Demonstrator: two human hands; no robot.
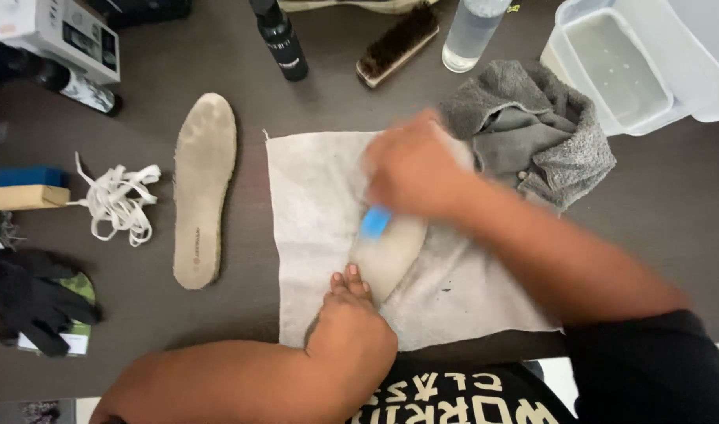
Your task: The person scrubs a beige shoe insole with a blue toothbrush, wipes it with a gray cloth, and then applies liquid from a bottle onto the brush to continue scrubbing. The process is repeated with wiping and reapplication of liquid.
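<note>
I have only one view, from the head camera: it looks steeply down and close on the white cloth (320,235) at the table's near edge, centred.

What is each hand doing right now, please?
Left hand: fingers flat, pressing the insole down on the white cloth.
Right hand: closed around a blue brush, on the insole; blurred.
</note>
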